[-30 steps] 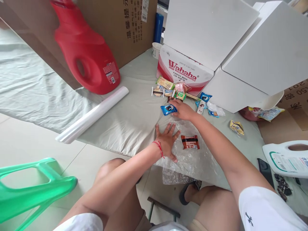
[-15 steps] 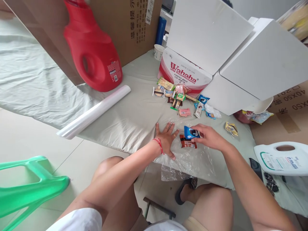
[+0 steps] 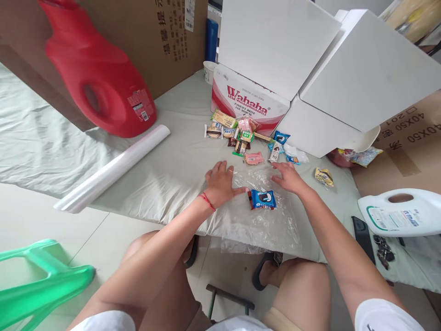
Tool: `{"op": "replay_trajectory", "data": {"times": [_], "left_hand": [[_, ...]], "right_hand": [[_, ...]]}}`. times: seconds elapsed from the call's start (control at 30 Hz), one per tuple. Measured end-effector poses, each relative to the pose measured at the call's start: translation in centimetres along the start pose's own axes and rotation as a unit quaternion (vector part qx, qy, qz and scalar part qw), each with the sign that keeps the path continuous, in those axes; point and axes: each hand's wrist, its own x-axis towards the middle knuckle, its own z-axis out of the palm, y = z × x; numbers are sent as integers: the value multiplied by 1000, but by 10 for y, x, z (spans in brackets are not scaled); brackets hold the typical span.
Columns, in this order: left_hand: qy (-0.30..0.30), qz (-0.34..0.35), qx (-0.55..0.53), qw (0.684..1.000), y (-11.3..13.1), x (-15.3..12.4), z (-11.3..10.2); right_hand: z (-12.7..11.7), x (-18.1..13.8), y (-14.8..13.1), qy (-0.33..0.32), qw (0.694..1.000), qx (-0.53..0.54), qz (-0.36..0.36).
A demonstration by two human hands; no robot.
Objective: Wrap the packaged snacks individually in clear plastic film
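A blue snack packet (image 3: 263,199) lies on top of a reddish-brown packet (image 3: 250,201), which it mostly covers. Both rest on a sheet of clear plastic film (image 3: 237,225) that hangs over the table's front edge. My left hand (image 3: 222,183), with a red string at the wrist, is spread at the film's left side, its thumb close to the packets. To their upper right, my right hand (image 3: 288,177) holds nothing, fingers apart. Beyond the hands sits a pile of wrapped snacks, among them a pink packet (image 3: 254,158) and a white one (image 3: 274,151).
A plastic film roll (image 3: 113,170) lies left, near a red detergent jug (image 3: 103,87). Behind the snacks stands a Wahaha carton (image 3: 248,99) with white flaps raised. A yellow packet (image 3: 323,175) and a white jug (image 3: 403,214) are right. A green stool (image 3: 44,280) stands lower left.
My right hand has let go of the blue packet, which now lies over the reddish-brown one, and has drawn away from it. The camera view has shifted slightly.
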Motion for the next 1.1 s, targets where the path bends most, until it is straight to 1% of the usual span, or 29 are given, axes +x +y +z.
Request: {"op": "replay_trajectory", "data": {"times": [0.07, 0.1, 0.2, 0.27, 0.37, 0.43, 0.5, 0.57, 0.6, 0.7, 0.77, 0.83, 0.9, 0.97, 1.03, 1.1], "left_hand": [[56, -12, -12, 998, 7, 9, 5], [70, -3, -28, 997, 10, 14, 8], [68, 24, -78, 994, 15, 31, 18], [60, 24, -89, 994, 13, 41, 20], [54, 25, -120, 991, 5, 50, 16], [70, 73, -160, 982, -1, 46, 11], [101, 144, -178, 968, -5, 35, 8], [130, 209, -162, 956, -8, 17, 7], [134, 243, -141, 950, -8, 7, 8], [108, 334, -44, 935, -7, -17, 13], [66, 385, 9, 920, -4, -26, 16], [22, 413, 33, 910, 1, -29, 18], [-10, 409, 35, 912, 7, -29, 20], [-24, 378, 25, 925, 15, -30, 21], [-30, 314, 15, 949, 23, -31, 23], [-31, 239, 10, 970, 32, -32, 27]], "right_hand": [[13, 8, 7, -28, 999, 1, 30], [18, 10, 9, -42, 998, 15, 42], [22, 10, 12, -56, 995, 64, 59], [16, 6, 13, -33, 993, 97, 53], [2, -7, 11, 26, 989, 148, 12], [-7, -19, 7, 55, 986, 154, -22], [-12, -34, 2, 73, 986, 138, -54], [-13, -50, 0, 83, 987, 110, -82], [-11, -57, -1, 87, 988, 92, -93], [2, -75, 3, 94, 989, 29, -112], [13, -82, 8, 96, 989, -5, -113], [25, -86, 13, 95, 989, -23, -109], [36, -87, 16, 87, 990, -29, -107], [45, -88, 19, 74, 991, -23, -110], [51, -90, 21, 66, 991, -7, -118], [52, -94, 22, 74, 989, 15, -125]]}}
